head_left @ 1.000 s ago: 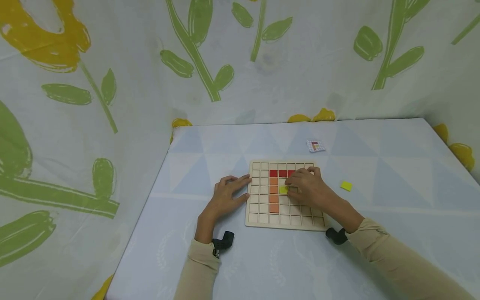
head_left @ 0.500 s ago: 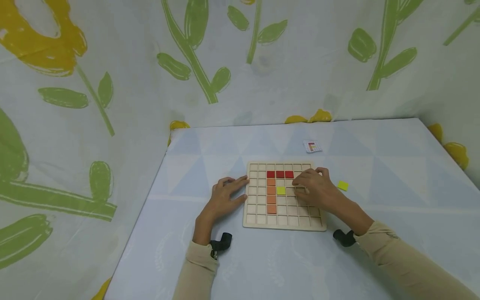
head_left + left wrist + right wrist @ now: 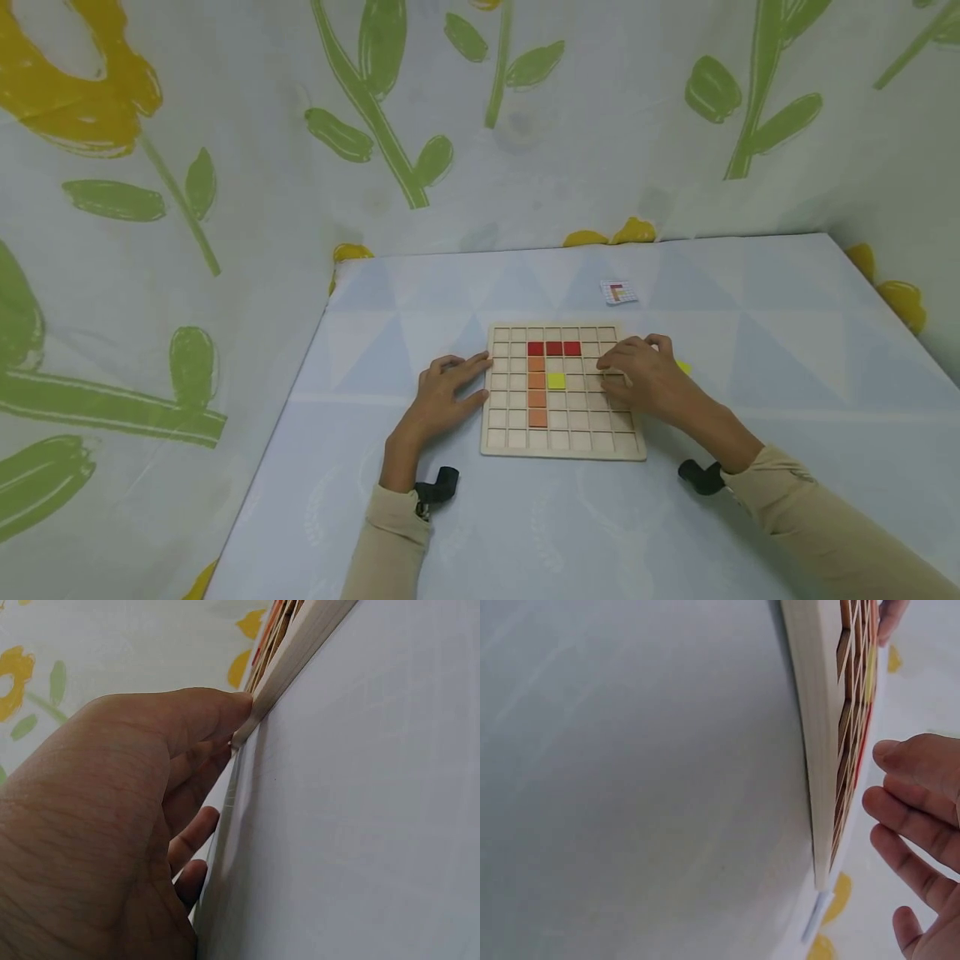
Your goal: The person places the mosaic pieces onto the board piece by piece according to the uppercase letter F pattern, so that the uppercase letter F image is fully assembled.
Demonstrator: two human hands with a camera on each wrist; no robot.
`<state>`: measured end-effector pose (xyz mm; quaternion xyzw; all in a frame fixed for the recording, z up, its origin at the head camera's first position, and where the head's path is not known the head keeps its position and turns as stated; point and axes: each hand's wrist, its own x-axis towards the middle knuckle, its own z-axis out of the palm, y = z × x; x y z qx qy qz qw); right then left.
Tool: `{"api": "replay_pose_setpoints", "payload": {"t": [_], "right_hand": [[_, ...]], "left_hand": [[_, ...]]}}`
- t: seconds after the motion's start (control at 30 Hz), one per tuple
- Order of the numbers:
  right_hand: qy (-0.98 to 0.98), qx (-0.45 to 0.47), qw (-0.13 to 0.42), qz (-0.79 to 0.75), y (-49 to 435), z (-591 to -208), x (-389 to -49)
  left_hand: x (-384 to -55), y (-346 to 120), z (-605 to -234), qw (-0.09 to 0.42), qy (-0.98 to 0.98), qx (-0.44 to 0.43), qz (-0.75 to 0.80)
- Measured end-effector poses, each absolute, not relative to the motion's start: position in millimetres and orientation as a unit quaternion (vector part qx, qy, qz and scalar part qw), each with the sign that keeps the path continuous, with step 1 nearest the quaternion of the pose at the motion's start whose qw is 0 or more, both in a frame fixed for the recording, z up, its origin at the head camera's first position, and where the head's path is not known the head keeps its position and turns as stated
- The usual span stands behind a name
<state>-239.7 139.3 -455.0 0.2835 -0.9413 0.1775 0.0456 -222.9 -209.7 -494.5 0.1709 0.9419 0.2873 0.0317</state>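
Note:
A square wooden grid board (image 3: 596,442) lies flat on the table. Red tiles (image 3: 553,348) form a short row near its top, and several orange tiles (image 3: 537,381) run down from below the row's left end. One yellow tile (image 3: 556,381) sits in a cell right of the orange column. My left hand (image 3: 441,398) rests at the board's left edge; in the left wrist view the thumb touches the wooden rim (image 3: 300,656). Over the board's right side hovers my right hand (image 3: 648,375), its fingers loosely bent with nothing between them in the right wrist view.
Another yellow tile (image 3: 683,367) lies on the table, partly hidden behind the right hand. Farther back is a small card (image 3: 618,292) printed with a coloured grid pattern. A cloth wall with painted plants (image 3: 420,100) rises behind the table.
My right hand has let go of the yellow tile, which stays in its cell, and has moved right toward the loose yellow tile. The left hand keeps its place at the board's edge.

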Motion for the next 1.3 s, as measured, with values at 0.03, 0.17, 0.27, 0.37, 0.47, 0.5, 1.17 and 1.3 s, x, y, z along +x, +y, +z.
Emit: {"api": "replay_pose_setpoints", "payload": {"t": [0.03, 0.17, 0.27, 0.37, 0.47, 0.5, 1.17, 1.3], "right_hand": [[-0.941, 0.283, 0.045, 0.179, 141, -455, -239], [-0.942, 0.282, 0.046, 0.175, 147, -454, -237], [-0.944, 0.278, 0.046, 0.174, 151, -454, -236], [-0.945, 0.269, 0.044, 0.179, 156, -454, -237], [-0.947, 0.263, 0.041, 0.18, 160, -454, -238], [-0.947, 0.262, 0.04, 0.18, 161, -455, -238], [-0.955, 0.239, 0.066, 0.163, 195, -457, -233], [-0.958, 0.228, 0.062, 0.162, 200, -456, -232]], "left_hand": [[-223, -210, -495, 0.032, 0.942, 0.17, 0.287], [-223, -210, -496, 0.027, 0.942, 0.172, 0.288], [-224, -210, -496, 0.029, 0.942, 0.172, 0.286], [-224, -211, -497, 0.033, 0.943, 0.169, 0.285], [-223, -211, -498, 0.033, 0.944, 0.168, 0.282], [-223, -212, -498, 0.032, 0.944, 0.168, 0.282], [-225, -210, -497, 0.029, 0.94, 0.176, 0.291], [-225, -210, -498, 0.03, 0.94, 0.175, 0.291]]}}
